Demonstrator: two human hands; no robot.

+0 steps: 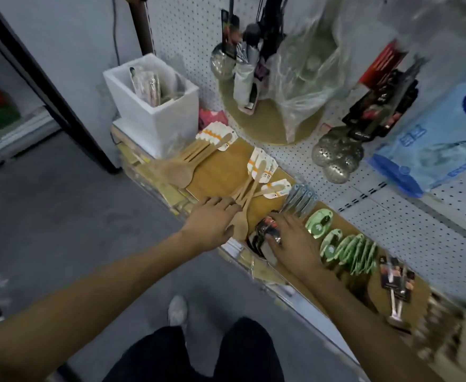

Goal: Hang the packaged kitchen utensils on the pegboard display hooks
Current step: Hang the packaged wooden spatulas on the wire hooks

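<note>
Wooden shelf: right hand half-hides shiny packaged utensils.

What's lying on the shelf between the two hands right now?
In the head view, wooden spoons fan out between the left hand and right hand, bowls toward the shelf's front edge. The right hand rests on shiny dark packaged utensils.

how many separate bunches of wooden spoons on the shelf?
2. One bunch lies beside the white foam box; the other lies under the left hand. Spoons overlap within each, so single spoons cannot be counted.
</note>
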